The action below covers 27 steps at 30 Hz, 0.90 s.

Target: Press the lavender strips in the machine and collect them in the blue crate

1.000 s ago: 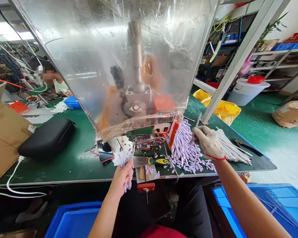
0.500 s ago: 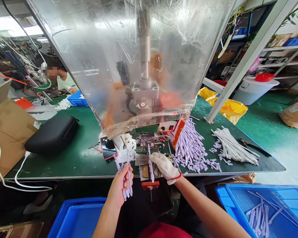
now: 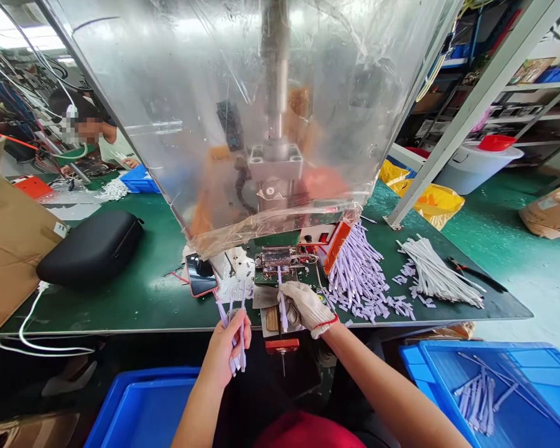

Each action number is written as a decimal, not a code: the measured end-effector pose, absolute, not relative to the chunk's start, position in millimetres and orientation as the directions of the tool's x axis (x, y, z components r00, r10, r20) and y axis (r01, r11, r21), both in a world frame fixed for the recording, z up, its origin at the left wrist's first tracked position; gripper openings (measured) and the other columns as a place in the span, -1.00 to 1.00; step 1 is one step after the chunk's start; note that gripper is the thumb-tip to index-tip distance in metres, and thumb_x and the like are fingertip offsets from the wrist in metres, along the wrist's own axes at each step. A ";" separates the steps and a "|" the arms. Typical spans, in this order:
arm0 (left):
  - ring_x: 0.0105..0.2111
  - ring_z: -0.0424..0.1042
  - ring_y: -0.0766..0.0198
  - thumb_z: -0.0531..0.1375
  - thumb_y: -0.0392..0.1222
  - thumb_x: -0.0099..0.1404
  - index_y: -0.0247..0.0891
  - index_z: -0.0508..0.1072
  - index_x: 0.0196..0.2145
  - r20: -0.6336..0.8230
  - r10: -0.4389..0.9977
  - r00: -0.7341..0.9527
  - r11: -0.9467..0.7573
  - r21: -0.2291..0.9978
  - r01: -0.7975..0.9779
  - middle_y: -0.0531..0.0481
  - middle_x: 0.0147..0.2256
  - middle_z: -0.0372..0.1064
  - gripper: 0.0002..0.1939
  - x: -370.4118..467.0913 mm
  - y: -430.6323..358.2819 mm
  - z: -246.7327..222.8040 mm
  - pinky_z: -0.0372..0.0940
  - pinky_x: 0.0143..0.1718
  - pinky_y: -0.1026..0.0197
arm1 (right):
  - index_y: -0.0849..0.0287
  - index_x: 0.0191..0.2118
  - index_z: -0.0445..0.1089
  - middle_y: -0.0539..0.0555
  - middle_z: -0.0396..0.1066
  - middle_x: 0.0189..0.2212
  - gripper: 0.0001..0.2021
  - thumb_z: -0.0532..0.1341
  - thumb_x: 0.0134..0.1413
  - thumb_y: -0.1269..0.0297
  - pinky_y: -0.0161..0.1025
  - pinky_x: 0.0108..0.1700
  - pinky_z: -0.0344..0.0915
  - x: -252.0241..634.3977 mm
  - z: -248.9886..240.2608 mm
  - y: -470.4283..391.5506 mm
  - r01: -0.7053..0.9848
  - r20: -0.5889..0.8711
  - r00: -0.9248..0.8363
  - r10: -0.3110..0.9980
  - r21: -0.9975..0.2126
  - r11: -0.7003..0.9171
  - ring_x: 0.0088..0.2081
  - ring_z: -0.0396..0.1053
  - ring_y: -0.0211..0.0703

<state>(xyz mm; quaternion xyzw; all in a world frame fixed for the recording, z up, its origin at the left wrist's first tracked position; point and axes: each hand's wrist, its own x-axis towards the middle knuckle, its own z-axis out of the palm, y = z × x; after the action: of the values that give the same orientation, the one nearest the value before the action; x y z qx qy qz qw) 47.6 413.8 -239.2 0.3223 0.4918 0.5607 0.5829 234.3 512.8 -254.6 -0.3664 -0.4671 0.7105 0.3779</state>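
Observation:
My bare left hand [image 3: 229,344] is closed around several thin lavender strips [image 3: 238,359] near the table's front edge. In a white knit glove, my right hand [image 3: 307,306] pinches one lavender strip [image 3: 282,311], whose far end reaches into the small metal fixture [image 3: 278,258] of the press. Part of the right-hand fingers is hidden behind the glove's back. Above the fixture hangs the press ram [image 3: 275,163], seen through a clear plastic shield [image 3: 200,124]. A red block [image 3: 282,346] with a bolt sits below the table edge.
Right of the press lie a heap of lavender strips [image 3: 354,264], a bundle of white strips [image 3: 441,274] and pliers [image 3: 478,274]. A phone [image 3: 201,275] and black case [image 3: 91,249] are left. Blue bins [image 3: 144,410] flank me below. A co-worker [image 3: 107,140] sits back left.
The view has shifted slightly. My right hand has moved a little forward with the strip towards the fixture. The left hand still holds its strips.

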 end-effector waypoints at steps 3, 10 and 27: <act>-0.72 0.14 0.51 0.35 0.18 0.16 -0.30 0.38 -0.48 -0.200 0.975 -0.101 0.167 0.950 -0.263 0.15 -0.68 0.19 -0.54 48.2 415.9 -237.3 -0.11 -0.71 0.44 | 0.16 -0.46 0.30 -0.10 0.27 -0.74 -0.66 0.20 0.08 -0.04 -0.42 -0.77 0.09 234.5 -252.7 512.7 -0.169 -0.179 -0.446 0.877 -0.945 -0.279 -0.78 0.18 -0.34; -0.77 0.06 0.48 0.25 0.20 0.25 -0.30 0.44 -0.48 -0.138 0.990 0.032 0.135 0.987 0.084 0.17 -0.78 0.14 -0.54 41.5 423.2 -227.9 -0.05 -0.65 0.36 | 0.15 -0.40 0.26 -0.07 0.30 -0.68 -0.64 0.13 0.19 -0.07 -0.42 -0.73 0.10 249.3 -237.6 512.3 -0.022 -0.137 -0.447 0.884 -0.986 -0.164 -0.73 0.22 -0.32; -0.80 -0.12 0.58 0.40 -0.02 0.16 -0.29 0.43 -0.50 -0.384 0.855 0.349 0.402 0.915 0.021 0.19 -0.71 0.10 -0.68 35.1 431.4 -201.7 -0.25 -0.76 0.39 | 0.15 -0.35 0.38 -0.01 0.39 -0.54 -0.72 0.09 0.25 0.08 -0.38 -0.58 0.18 362.7 -205.5 476.9 0.237 -0.032 -0.395 0.918 -0.969 0.069 -0.60 0.29 -0.29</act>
<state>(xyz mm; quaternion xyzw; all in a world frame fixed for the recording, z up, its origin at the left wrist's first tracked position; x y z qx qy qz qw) 35.1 431.4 -201.7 0.4541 0.4822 0.3046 0.6845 362.7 476.9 -205.5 -0.4419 -0.6536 0.5201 0.3272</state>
